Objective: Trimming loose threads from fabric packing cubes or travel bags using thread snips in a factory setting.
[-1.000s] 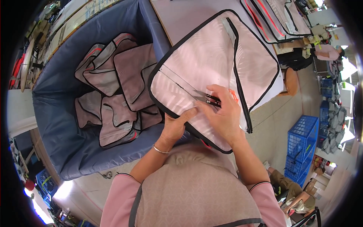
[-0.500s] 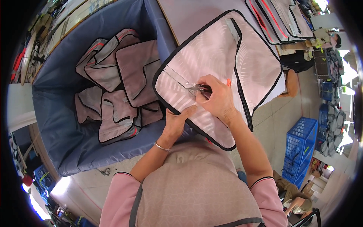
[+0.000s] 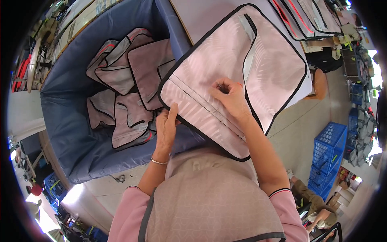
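A large pink fabric panel (image 3: 209,52) with black edge binding lies tilted across the table edge, a curved black-bound flap on its right part. At the panel's lower-left edge is my left hand (image 3: 165,127), thumb up against the border and fingers closed there, partly hidden. My right hand (image 3: 231,97) hovers over the panel's middle, fingers curled round small scissors (image 3: 222,88). Only a dark part of them shows between thumb and forefinger, with a bit of orange at the knuckles. Beneath that hand, a straight dark-lined seam strip (image 3: 197,101) crosses the panel.
Left of me stands a big blue fabric-lined bin (image 3: 68,121) holding several similar pink pieces (image 3: 151,68). More panels (image 3: 298,20) are stacked at the table's far right. Blue crates (image 3: 328,149) stand on the floor at right, near another person (image 3: 314,201).
My left hand has slid left along the panel's edge. The scissors' blades, earlier visible at the seam strip, have lifted away and no longer show. The seam strip now shows at greater length.
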A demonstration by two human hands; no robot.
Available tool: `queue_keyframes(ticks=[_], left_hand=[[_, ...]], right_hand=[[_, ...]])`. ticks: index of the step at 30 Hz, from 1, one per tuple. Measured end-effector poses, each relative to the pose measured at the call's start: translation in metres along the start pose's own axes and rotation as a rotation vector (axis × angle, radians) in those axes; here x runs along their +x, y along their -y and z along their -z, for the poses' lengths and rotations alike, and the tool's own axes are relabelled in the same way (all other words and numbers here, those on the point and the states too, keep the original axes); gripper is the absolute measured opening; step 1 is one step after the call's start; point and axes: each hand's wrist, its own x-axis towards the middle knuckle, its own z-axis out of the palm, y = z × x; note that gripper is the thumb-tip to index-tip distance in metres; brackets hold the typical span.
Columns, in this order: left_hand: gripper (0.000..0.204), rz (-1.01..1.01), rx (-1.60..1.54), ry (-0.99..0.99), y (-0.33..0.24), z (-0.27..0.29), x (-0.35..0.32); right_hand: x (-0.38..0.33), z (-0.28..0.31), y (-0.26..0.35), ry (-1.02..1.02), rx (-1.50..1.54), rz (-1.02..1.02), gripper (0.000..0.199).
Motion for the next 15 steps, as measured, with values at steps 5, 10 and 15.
queue_keyframes(ticks=[5,10,15], left_hand=[[0.019,-0.872,0.533,-0.377,-0.042,-0.006,0.01],[0.017,-1.277,0.973,0.322,-0.052,-0.009,0.044],[0.006,-1.317,1.142,0.562,-0.053,-0.018,0.067]], right_hand=[[-0.002,0.006,0.006,-0.022,0.106,-0.073,0.013],[0.0,0.0,0.012,-0.027,0.152,-0.142,0.013],[0.009,-0.004,-0.007,-0.056,0.2,-0.166,0.012]])
